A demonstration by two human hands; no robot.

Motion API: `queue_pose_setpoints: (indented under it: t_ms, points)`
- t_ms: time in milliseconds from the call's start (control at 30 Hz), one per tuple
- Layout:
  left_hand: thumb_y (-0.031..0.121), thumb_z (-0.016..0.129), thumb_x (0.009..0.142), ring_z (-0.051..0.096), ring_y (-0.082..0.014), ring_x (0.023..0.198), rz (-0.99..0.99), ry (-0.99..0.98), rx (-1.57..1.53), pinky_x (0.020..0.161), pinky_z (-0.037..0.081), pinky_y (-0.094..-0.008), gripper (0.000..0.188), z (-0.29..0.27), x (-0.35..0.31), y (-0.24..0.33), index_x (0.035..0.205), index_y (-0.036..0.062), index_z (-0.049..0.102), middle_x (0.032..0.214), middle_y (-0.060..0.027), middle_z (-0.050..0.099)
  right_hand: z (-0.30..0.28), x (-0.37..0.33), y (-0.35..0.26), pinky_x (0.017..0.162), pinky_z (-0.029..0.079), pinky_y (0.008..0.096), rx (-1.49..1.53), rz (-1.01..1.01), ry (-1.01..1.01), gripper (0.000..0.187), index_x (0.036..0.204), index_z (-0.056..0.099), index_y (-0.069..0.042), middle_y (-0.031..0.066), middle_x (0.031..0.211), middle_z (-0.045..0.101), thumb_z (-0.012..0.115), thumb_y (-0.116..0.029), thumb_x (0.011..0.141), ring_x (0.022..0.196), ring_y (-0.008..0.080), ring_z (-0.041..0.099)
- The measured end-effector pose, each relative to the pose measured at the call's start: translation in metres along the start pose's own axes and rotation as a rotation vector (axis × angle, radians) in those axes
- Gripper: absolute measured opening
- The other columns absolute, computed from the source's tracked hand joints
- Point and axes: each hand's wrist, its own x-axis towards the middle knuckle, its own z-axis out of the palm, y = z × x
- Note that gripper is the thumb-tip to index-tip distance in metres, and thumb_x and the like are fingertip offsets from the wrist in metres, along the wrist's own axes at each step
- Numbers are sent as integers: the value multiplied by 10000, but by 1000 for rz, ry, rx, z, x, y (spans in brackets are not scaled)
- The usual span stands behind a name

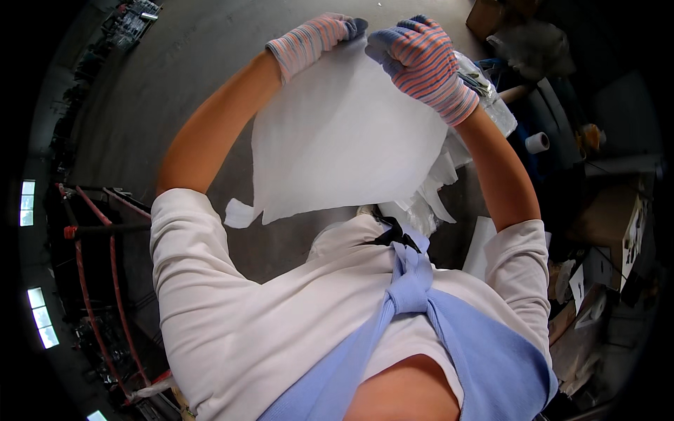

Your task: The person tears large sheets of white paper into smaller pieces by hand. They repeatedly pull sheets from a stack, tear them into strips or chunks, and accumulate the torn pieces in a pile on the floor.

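Note:
A large white sheet (344, 147), thin and smooth like foam wrap or paper, hangs in front of my body. My left hand (319, 42), in a striped work glove with dark fingertips, is closed on its upper edge. Close beside it, my right hand (425, 67), in a matching glove, is closed with the fingers curled at the sheet's upper corner. A small gap separates the two hands. One small white flap (239, 214) sticks out at the sheet's lower left corner. The fingertips' exact grip is partly hidden.
Crumpled clear plastic wrap (495, 105) and white scraps lie behind my right arm. Further right are a white roll (537, 143) and a cardboard box (607, 221). A rack with red-wrapped bars (116, 281) stands at left. Grey concrete floor (210, 63) spreads beyond.

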Motion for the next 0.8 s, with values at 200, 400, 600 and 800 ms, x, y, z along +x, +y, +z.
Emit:
queue_pose_setpoints:
  t_ms: [200,400,600,800]
  points:
    - [234,407,756,517,-311,933,-187,478,1176,789,434,-404,269,-108,31,-80,980,177,546,1025,-64,548,-4,-103,-68,656,402,326,375,-223,-526,53,618,536,-122,27,601,512,537,-175,613,628,204,521]
    - [287,483,766,505,-308,972,-661,571,1308,781,432,-410,272,-274,-53,-194,982,132,537,1035,-116,536,-47,-426,-70,741,378,348,202,502,-1459,134,680,604,-164,78,661,575,537,-104,581,715,247,561]
    - [367,436,814,515,-324,950,-1059,699,1350,770,432,-402,326,-388,-196,-260,984,113,552,1009,-149,544,-215,-555,-91,784,400,309,-220,1517,-1810,199,813,629,-176,80,893,603,627,-227,621,836,269,556]
    - [289,460,796,536,-311,876,-511,442,1204,730,429,-337,268,-336,-108,-259,959,102,560,930,-121,578,-154,-411,-5,895,317,394,-263,701,-1342,121,746,555,-143,99,880,583,520,-74,654,896,258,528]
